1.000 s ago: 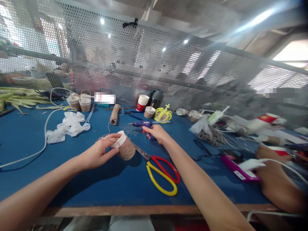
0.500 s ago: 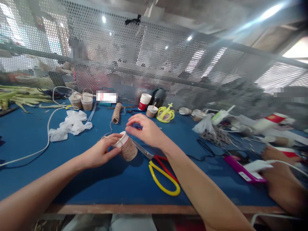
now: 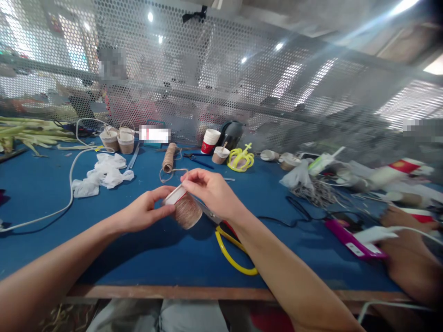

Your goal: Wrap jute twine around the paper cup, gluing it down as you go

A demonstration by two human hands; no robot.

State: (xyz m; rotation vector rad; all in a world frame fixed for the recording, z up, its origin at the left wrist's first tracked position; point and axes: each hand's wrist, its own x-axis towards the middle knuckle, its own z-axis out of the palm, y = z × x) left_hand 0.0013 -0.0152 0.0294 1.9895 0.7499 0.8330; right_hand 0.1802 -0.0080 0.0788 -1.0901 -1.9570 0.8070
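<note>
A paper cup (image 3: pixel 188 211), wrapped in brown twine up to its white and red rim, lies tilted between my hands. My left hand (image 3: pixel 147 210) is closed on the rim side, thumb below and fingers above. The fingertips of my right hand (image 3: pixel 207 189) pinch at the cup's upper rim, where a strand of twine runs up to the twine roll (image 3: pixel 168 157). Scissors with yellow and red handles (image 3: pixel 235 258) lie on the blue table (image 3: pixel 155 263), partly under my right wrist.
White crumpled cloth (image 3: pixel 104 174) and a white cable lie left. Wrapped cups (image 3: pixel 126 140), stacked cups (image 3: pixel 209 142) and a yellow crown-like frame (image 3: pixel 240 159) stand behind. At right are a purple box (image 3: pixel 355 242), clutter and another person's arm (image 3: pixel 410 249).
My right hand has come down and left onto the cup's rim, its fingers now pinched. The twine strand has shifted from the left of the cup to above it.
</note>
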